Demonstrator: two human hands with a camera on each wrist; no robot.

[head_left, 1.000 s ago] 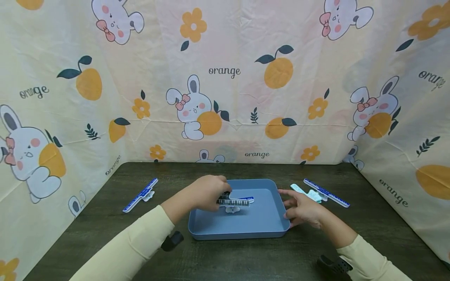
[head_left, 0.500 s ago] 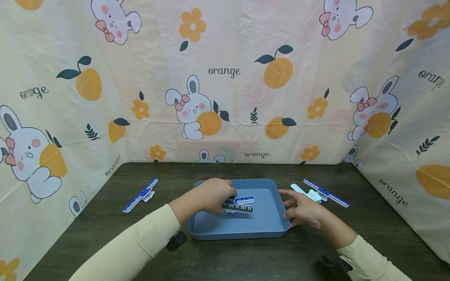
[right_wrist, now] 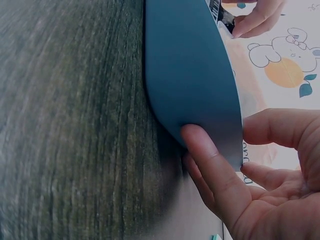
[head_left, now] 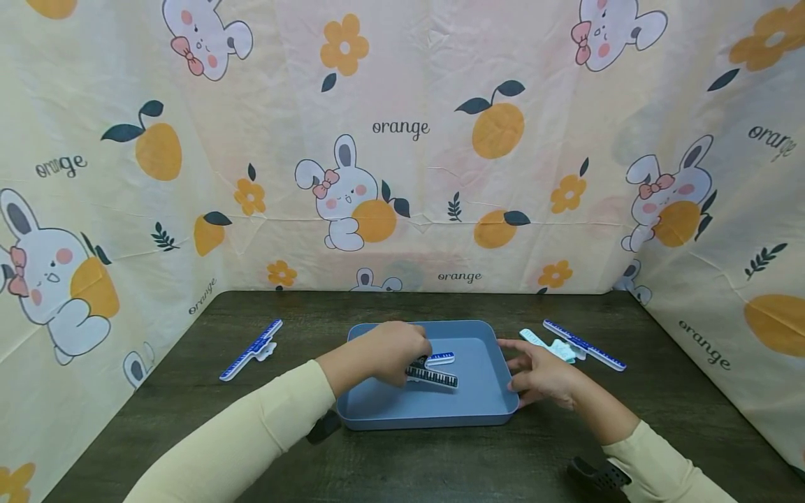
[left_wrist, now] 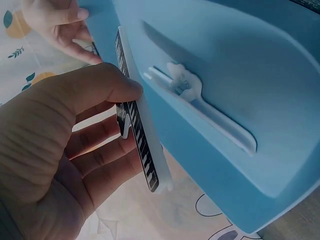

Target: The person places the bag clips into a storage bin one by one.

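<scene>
My left hand (head_left: 390, 349) pinches a black-and-white piano-key clip (head_left: 434, 377) between thumb and fingers, over the blue tray (head_left: 484, 398). In the left wrist view, the held clip (left_wrist: 142, 140) stands edge-on above the tray floor. A second clip (left_wrist: 195, 100) with a white scalloped grip lies in the tray; from the head its blue patterned bar (head_left: 440, 358) shows partly behind my left hand. At the tray's right side my right hand (head_left: 541, 374) grips the wall. The right wrist view shows one finger pressing the outer wall (right_wrist: 195, 75) and other digits at the rim.
On the dark wooden table (head_left: 402, 468), a blue clip (head_left: 251, 349) lies left of the tray. A mint clip (head_left: 547, 344) and another blue clip (head_left: 585, 346) lie close together at the right, beyond my right hand. A printed cloth (head_left: 415, 175) hangs behind.
My left hand has moved right and slightly down with the piano-key clip, whose bar has turned from nearly level to sloping down rightward. My right hand and the tray stay put.
</scene>
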